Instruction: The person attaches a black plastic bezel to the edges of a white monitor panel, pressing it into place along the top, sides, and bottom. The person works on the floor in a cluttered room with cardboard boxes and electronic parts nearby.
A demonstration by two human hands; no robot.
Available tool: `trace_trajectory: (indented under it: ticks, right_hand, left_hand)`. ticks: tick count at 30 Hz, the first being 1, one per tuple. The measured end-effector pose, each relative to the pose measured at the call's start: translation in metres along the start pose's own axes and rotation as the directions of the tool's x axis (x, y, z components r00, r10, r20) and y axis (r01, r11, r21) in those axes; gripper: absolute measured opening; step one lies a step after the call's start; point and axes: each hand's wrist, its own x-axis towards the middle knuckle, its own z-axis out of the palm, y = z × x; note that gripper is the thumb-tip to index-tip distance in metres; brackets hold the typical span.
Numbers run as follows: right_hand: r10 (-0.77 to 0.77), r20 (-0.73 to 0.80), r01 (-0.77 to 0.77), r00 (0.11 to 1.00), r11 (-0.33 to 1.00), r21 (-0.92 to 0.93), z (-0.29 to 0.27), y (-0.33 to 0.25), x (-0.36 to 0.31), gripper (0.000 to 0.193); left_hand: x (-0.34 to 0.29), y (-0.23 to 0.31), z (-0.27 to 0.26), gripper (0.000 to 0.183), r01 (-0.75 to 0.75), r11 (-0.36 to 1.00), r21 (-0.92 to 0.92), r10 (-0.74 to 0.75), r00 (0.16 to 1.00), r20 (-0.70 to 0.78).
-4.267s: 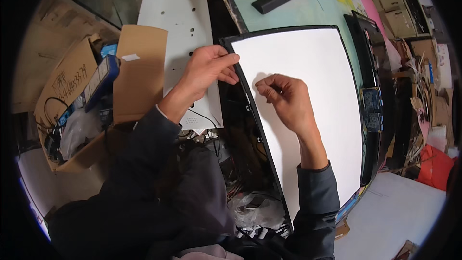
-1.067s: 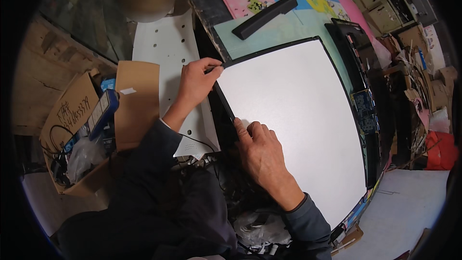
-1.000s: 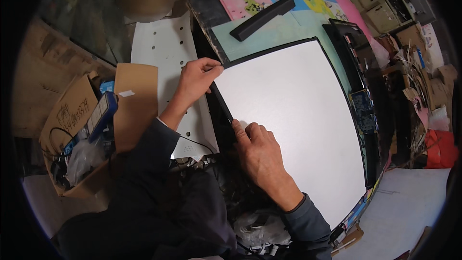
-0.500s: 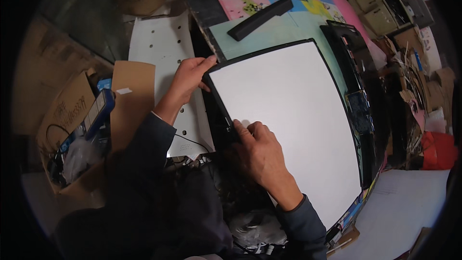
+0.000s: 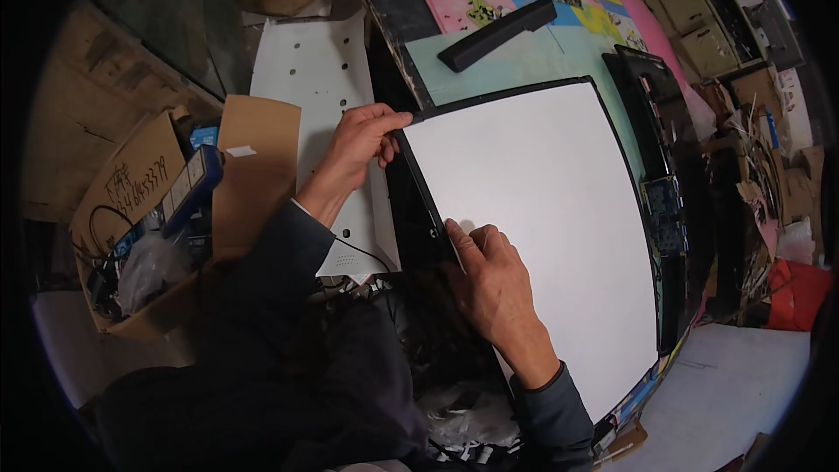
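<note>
Right now both hands are on a big flat white panel (image 5: 542, 218) with a thin black frame (image 5: 426, 197) around it. The panel lies on a colourful mat (image 5: 516, 44) on the bench, and it fills the middle of the view.

The left hand (image 5: 360, 144) is at the top left corner of the panel. Its fingers are curled close together and pinch the black frame at that corner. The right hand (image 5: 494, 284) is lower down, on the left edge of the panel. Its thumb presses along the black frame and its other fingers lie flat and close together on the white face. Both arms wear dark sleeves.

A long black bar (image 5: 496, 33) lies on the mat above the panel, well apart from it. Left of the panel sits a white sheet with small round holes (image 5: 319, 79), partly under the left hand. Further left is an open cardboard box (image 5: 140, 183) with wires and a blue thing inside. To the right of the panel stands another black frame (image 5: 655, 122) with a small blue circuit board (image 5: 666, 214) beside it. A clear plastic bag (image 5: 468, 419) lies near the bottom, by the right sleeve.
</note>
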Motion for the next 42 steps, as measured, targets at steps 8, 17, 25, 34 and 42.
trace_trajectory:
  ticks: [8,17,25,34,42]
  right_hand:
    - [0.026,0.021,-0.026,0.999,0.999,0.021,-0.009,-0.006,-0.003,0.049]
    - [0.176,0.004,-0.176,0.984,0.982,0.064,-0.044,-0.004,-0.081,0.045]
    - [0.643,-0.283,-0.587,0.712,0.766,0.262,-0.069,-0.012,-0.266,0.036]
    - [0.826,-0.564,-0.591,-0.023,0.444,0.674,-0.013,-0.022,-0.477,0.021]
    - [0.951,-0.238,-0.153,-0.199,0.209,0.966,0.039,-0.027,-0.522,0.021]
  left_hand:
    - [-0.005,-0.004,0.005,0.028,-0.049,0.999,0.005,0.049,0.999,-0.022]
    - [-0.007,-0.008,0.012,0.032,-0.122,0.989,0.086,0.126,0.991,-0.049]
    - [-0.012,-0.018,0.015,0.040,0.011,0.995,-0.096,-0.007,0.999,0.045]
    - [0.038,-0.052,-0.015,0.052,0.048,0.993,-0.111,-0.039,0.996,0.078]
    - [-0.008,-0.032,0.020,0.067,0.197,0.963,-0.183,-0.173,0.975,0.137]
